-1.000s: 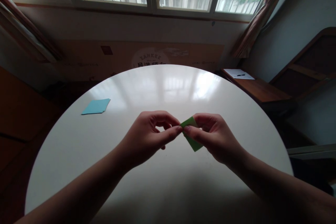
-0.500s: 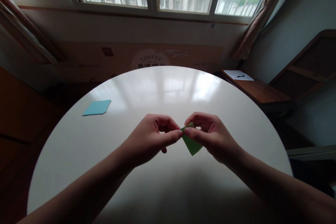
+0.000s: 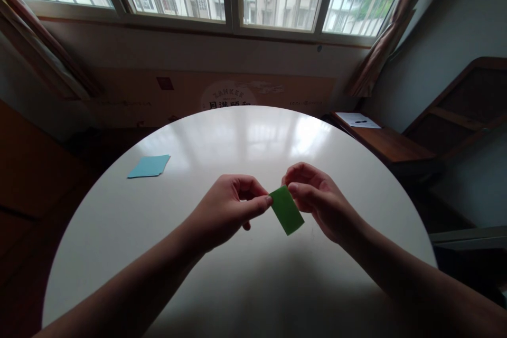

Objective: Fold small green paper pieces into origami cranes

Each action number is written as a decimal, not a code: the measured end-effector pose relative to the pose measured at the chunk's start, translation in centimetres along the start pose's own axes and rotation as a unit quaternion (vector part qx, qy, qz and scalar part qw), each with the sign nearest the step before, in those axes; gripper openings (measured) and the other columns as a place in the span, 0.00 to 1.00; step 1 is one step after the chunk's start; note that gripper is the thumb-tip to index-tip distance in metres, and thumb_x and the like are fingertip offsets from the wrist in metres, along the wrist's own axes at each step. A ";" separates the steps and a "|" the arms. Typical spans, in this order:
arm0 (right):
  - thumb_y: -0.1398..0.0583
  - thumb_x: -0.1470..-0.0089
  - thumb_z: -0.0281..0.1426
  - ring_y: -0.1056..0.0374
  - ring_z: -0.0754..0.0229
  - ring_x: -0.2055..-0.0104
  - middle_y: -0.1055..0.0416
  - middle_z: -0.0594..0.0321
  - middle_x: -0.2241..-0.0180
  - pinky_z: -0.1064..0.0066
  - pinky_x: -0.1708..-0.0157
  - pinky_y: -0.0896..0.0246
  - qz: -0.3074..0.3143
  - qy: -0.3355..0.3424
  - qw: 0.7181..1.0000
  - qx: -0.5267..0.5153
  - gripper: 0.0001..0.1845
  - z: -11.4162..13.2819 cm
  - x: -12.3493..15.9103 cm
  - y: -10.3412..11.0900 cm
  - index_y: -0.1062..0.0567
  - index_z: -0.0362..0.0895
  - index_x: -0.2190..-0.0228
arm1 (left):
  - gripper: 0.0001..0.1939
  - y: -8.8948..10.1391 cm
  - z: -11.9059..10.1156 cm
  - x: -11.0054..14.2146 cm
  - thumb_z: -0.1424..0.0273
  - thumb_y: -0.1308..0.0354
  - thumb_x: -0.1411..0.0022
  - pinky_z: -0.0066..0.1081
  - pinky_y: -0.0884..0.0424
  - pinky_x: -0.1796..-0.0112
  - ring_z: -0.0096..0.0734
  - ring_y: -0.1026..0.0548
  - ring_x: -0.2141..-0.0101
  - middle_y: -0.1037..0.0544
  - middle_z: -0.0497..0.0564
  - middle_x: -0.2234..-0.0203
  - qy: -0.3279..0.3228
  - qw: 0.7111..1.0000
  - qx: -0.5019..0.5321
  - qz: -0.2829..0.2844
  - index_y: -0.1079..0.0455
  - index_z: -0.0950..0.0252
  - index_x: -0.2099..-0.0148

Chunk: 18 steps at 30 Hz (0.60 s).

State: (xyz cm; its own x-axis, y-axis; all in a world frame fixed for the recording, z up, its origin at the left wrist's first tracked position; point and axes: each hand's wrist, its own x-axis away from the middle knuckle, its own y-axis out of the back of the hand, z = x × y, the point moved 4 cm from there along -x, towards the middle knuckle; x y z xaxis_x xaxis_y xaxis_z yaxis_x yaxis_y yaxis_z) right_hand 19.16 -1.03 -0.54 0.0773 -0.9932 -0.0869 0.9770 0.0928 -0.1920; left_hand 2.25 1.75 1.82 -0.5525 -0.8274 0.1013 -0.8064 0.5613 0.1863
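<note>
My left hand (image 3: 233, 208) pinches the upper left corner of a small green piece of paper (image 3: 288, 212) between thumb and forefinger. The paper is a narrow rectangle, tilted, held just above the white table. Close to its upper right edge is my right hand (image 3: 317, 193), fingers curled and the thumb a little apart from them. That thumb lies beside the paper's edge rather than over its face; whether a fingertip touches the back is hidden. Light blue square sheets (image 3: 149, 166) lie in a small stack on the table to the left.
The round white table (image 3: 119, 253) spreads under both arms. Beyond its right edge stands a brown wooden surface (image 3: 396, 145) bearing a white paper (image 3: 358, 120) with a dark pen on it. A wooden-framed chair back (image 3: 467, 100), curtains and windows are further off.
My right thumb has come off the green paper and the right hand has shifted slightly up and right, uncovering the paper's face. My left hand keeps its pinch. The view has tilted slightly.
</note>
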 end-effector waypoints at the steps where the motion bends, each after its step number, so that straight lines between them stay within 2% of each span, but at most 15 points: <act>1: 0.32 0.51 0.33 0.40 0.66 0.72 0.31 0.65 0.68 0.76 0.76 0.47 0.018 0.004 1.000 0.015 0.10 -0.1 0.0 -0.2 0.26 0.44 0.66 | 0.05 0.0 -0.1 0.0 0.71 0.35 0.48 0.23 0.33 0.80 0.24 0.34 0.78 0.30 0.45 0.81 0.002 1.000 -0.004 0.001 0.25 0.68 0.71; 3: 0.32 0.51 0.34 0.37 0.63 0.69 0.30 0.63 0.67 0.74 0.74 0.43 0.051 0.002 0.998 0.047 0.12 -0.3 0.1 -0.6 0.25 0.44 0.65 | 0.05 -0.1 -0.2 0.1 0.71 0.35 0.49 0.23 0.33 0.80 0.25 0.34 0.78 0.30 0.45 0.81 0.005 1.000 -0.016 0.005 0.26 0.68 0.72; 6: 0.32 0.50 0.34 0.38 0.64 0.73 0.32 0.65 0.72 0.74 0.75 0.44 0.072 -0.006 0.995 0.064 0.10 -0.6 0.2 -0.9 0.25 0.42 0.68 | 0.05 -0.2 -0.4 0.2 0.71 0.35 0.49 0.23 0.33 0.80 0.25 0.34 0.78 0.30 0.45 0.81 0.010 0.999 -0.031 0.008 0.26 0.68 0.73; 11: 0.33 0.51 0.32 0.39 0.66 0.75 0.33 0.66 0.75 0.75 0.77 0.46 0.056 -0.023 0.998 0.036 0.07 -0.6 0.1 -0.9 0.24 0.41 0.71 | 0.06 -0.3 -0.4 0.2 0.70 0.36 0.48 0.24 0.33 0.80 0.25 0.33 0.78 0.30 0.45 0.81 0.007 0.999 -0.037 0.016 0.26 0.68 0.72; 18: 0.33 0.54 0.30 0.49 0.71 0.81 0.35 0.70 0.78 0.77 0.82 0.59 0.029 -0.067 0.997 -0.020 0.07 -0.8 -0.1 -0.6 0.26 0.42 0.73 | 0.07 -0.1 -0.1 0.1 0.68 0.37 0.48 0.24 0.33 0.79 0.25 0.33 0.78 0.30 0.46 0.80 0.003 0.999 -0.040 0.012 0.26 0.68 0.71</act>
State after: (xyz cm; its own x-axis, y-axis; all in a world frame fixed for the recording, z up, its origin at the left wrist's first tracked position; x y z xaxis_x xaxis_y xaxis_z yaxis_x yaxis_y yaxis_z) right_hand 18.44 -0.95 -1.26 0.1626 -0.9862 0.0322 0.9615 0.1510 -0.2297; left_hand 2.31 1.58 1.88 -0.5701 -0.8138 0.1129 -0.7730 0.5779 0.2616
